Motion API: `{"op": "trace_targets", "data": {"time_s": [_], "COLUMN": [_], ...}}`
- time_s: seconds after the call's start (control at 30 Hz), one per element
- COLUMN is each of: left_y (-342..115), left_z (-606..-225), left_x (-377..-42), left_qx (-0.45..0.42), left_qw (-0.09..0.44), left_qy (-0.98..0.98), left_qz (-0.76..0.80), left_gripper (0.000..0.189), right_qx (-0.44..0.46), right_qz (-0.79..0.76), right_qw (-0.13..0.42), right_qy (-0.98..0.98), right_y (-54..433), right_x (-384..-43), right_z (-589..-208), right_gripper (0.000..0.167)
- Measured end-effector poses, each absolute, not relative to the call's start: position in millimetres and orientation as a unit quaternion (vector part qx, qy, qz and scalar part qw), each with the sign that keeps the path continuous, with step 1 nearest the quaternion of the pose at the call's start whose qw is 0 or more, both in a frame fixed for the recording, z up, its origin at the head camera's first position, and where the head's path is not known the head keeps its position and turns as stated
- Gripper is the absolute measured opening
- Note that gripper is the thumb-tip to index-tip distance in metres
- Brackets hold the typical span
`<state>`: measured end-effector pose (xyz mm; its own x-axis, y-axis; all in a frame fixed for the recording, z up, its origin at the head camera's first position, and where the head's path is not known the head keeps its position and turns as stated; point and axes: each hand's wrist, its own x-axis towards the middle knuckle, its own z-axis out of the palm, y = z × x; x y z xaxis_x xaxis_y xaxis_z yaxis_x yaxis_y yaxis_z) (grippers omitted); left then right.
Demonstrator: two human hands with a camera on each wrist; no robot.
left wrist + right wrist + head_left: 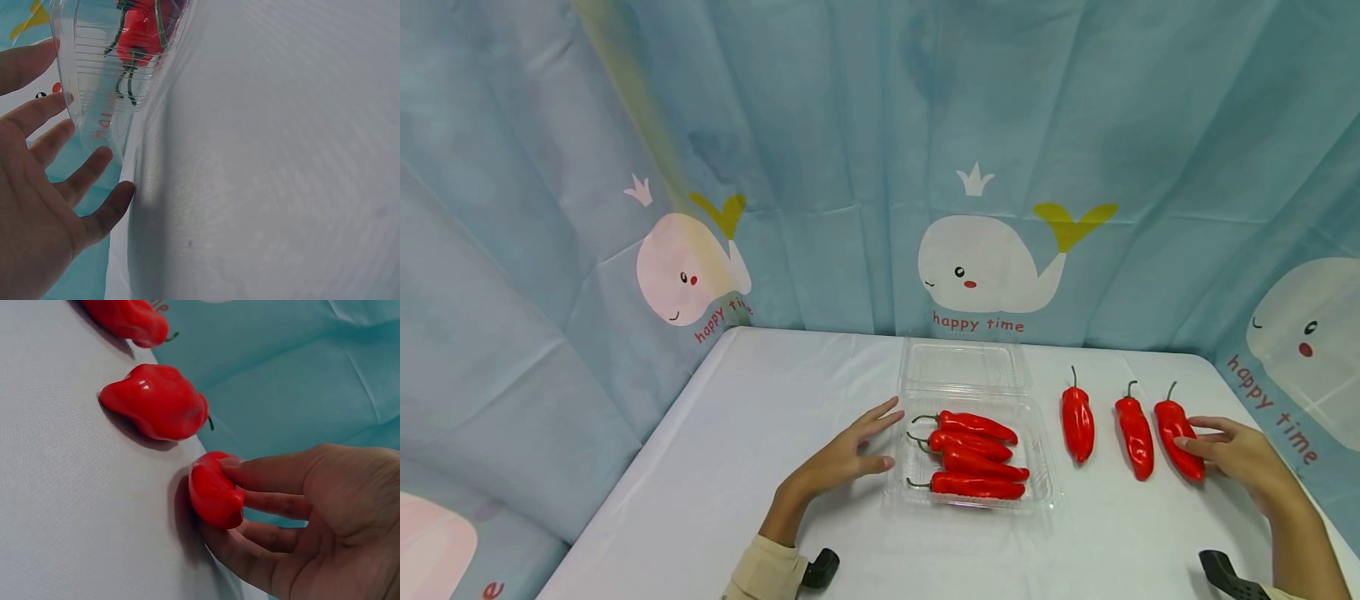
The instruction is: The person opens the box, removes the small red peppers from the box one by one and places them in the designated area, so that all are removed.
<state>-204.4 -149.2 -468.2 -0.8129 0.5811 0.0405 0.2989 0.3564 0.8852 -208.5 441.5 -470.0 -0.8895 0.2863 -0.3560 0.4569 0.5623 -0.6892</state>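
Note:
At the far right of the table, a red chili pepper [1178, 440] lies with its stem pointing away. My right hand [1243, 457] grips it, thumb [269, 474] on the near side and the other fingers curled round the far side. My left hand [848, 457] is spread, fingers straight, beside the left wall of a clear plastic box [1043, 467]. In the left wrist view its fingertips reach the box's rim [62, 81]. Several red chili peppers [977, 461] lie side by side in the box, green stems toward the left hand.
Two more red chili peppers, one in the middle [1135, 437] and one nearer the box [1078, 425], lie on the white table [775, 392]. The box's hinged lid [962, 367] lies folded back behind it. A blue whale-print curtain [850, 167] hangs around the table's far edge and sides.

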Motion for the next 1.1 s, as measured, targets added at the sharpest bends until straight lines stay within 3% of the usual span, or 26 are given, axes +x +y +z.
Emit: {"op": "trace_targets", "data": {"time_s": [0.5, 0.8, 1.1], "left_y": [-149, -150, -151], "left_z": [-470, -469, -470], "left_x": [-206, -205, -205], "left_qx": [0.276, 0.278, 0.284], "left_qw": [0.139, 0.139, 0.136], "left_qy": [0.81, 0.811, 0.809], "left_qz": [0.498, 0.496, 0.497], "left_gripper": [0.072, 0.073, 0.074], "right_qx": [0.207, 0.191, 0.195], "right_qz": [-0.404, -0.39, -0.403], "right_qw": [0.091, 0.026, 0.013], "right_qy": [0.886, 0.9, 0.894], "right_y": [437, 431, 419], "right_x": [-205, -202, -198], "right_z": [-466, -455, -439], "right_gripper": [0.098, 0.081, 0.085]}}
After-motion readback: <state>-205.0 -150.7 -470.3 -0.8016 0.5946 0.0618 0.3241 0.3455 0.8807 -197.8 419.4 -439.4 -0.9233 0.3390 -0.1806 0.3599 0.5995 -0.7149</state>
